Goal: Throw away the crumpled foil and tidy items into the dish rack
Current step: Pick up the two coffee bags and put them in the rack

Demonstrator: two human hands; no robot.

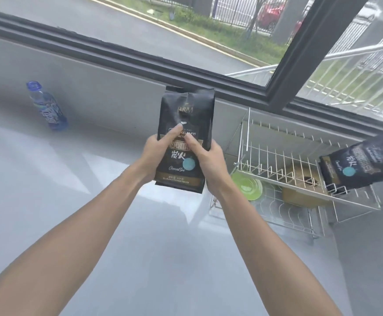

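Coffee bag (184,142), black with gold lettering and a pale blue dot, is held upright above the grey counter (72,201), near the middle of the view. Its long axis runs vertically: the sealed, folded top points up toward the window frame (140,58) and the flat bottom points down at the counter. The printed face is turned to the camera.

Both hands grip its lower half. The left hand (156,153) wraps the bag's left edge, with the thumb lying diagonally across the front label; its fingers are hidden behind the bag. The right hand (208,165) wraps the right edge, thumb pressed on the front close to the left thumb (the two thumb tips nearly meet). Its fingers are also curled out of sight behind the bag. Both bare forearms reach up from the bottom of the frame.

Just right of the bag stands a white wire dish rack (288,160) with two tiers. A green plate (247,187) leans in the lower tier, close to the right wrist. A tan object sits further back in the rack, too unclear to identify. A second black coffee bag (363,163) lies tilted on the rack's upper tier at the right edge of view.

Well apart to the left, a blue-labelled plastic bottle (46,106) stands on the counter by the wall.
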